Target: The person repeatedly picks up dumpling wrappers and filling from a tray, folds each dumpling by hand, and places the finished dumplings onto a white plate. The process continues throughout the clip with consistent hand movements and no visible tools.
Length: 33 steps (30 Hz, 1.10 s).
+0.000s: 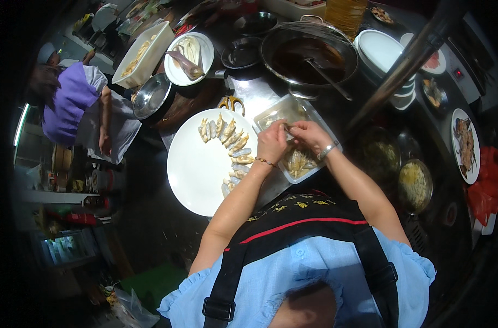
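My left hand (272, 141) and my right hand (313, 136) meet above a clear plastic tub (293, 179). Between their fingertips they pinch a small brownish piece of shellfish (288, 126), partly covered by the fingers. More shellfish pieces (300, 162) sit in cloudy liquid in the tub. To the left is a large round white plate (193, 176), with pale grey and yellowish shellfish pieces (231, 137) laid in a curved row along its upper and right side. My left forearm hides part of that plate. Yellow-handled scissors (233, 105) lie just beyond its rim.
A wok (269, 69) of dark liquid, with a ladle (329, 78) in it, stands ahead. A slanted pole (390, 69) crosses the right side before stacked white dishes (381, 47). An eggplant plate (170, 69) and metal bowl (152, 96) sit ahead-left. A person in purple (70, 102) stands left.
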Available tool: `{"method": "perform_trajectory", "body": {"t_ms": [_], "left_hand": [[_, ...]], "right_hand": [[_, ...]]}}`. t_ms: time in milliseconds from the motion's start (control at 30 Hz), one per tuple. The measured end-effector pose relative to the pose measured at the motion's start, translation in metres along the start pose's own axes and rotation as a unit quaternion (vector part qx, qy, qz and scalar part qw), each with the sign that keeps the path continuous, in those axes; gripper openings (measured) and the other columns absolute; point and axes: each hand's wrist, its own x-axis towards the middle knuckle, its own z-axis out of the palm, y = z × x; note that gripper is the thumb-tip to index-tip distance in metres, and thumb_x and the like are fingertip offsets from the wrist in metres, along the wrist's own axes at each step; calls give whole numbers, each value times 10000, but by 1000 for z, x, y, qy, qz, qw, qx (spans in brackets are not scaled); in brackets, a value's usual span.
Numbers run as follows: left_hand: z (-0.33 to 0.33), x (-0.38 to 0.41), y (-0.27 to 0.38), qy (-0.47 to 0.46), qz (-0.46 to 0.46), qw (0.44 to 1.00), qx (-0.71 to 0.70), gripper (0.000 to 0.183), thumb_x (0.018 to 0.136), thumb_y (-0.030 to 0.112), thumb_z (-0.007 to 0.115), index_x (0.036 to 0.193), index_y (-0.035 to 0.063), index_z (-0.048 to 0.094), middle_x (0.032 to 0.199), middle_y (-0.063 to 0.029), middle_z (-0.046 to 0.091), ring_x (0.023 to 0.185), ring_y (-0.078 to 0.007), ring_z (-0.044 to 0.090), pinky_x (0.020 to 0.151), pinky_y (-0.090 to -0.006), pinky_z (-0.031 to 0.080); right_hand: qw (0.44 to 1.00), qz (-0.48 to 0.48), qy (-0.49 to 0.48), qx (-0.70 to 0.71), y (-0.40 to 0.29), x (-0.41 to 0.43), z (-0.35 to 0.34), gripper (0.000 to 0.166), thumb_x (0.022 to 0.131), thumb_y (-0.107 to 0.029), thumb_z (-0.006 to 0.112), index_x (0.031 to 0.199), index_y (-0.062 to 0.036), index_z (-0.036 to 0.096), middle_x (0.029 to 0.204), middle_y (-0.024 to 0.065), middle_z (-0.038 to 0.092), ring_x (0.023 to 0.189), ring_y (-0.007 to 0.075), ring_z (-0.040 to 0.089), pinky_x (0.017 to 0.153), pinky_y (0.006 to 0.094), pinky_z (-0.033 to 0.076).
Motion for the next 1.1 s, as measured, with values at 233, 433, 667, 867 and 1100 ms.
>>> {"method": "perform_trajectory", "body": {"t_ms": [233,433,667,867,1100], "left_hand": [[-4,5,-29,-89,-110,975,-170,191,852,155,490,959,63,619,754,-145,629,675,-208,619,630,-289,474],[-14,11,-36,-52,-168,938,-298,209,882,137,458,969,28,614,792,-69,644,706,-108,575,658,-243,461],[-7,36,-27,-151,-227,958,-85,232,852,191,461,948,58,625,783,-137,632,706,-216,614,673,-328,487],[50,45,-39,-252,-116,943,183,204,785,163,482,897,65,622,876,-177,614,844,-334,583,772,-391,454],[53,53,-74,-305,-243,906,-165,160,819,194,510,887,73,591,771,-46,589,652,-160,553,671,-295,488]], "right_hand": [[997,70,-30,34,-7,-4,-10,141,778,-141,652,791,-14,593,640,7,564,515,57,502,467,162,421],[995,73,-50,-38,-12,-5,-19,155,771,-138,638,718,2,600,630,20,574,513,58,489,455,192,411],[803,-174,176,-542,-13,-18,-2,234,753,-272,588,779,-40,605,761,133,602,707,330,576,650,400,465],[755,-199,250,-573,-7,-27,-2,259,753,-269,588,932,-85,552,853,138,602,768,340,580,658,437,466],[789,-125,244,-550,-1,-32,-10,305,776,-328,540,948,-82,593,852,160,616,791,350,581,674,428,466]]}}
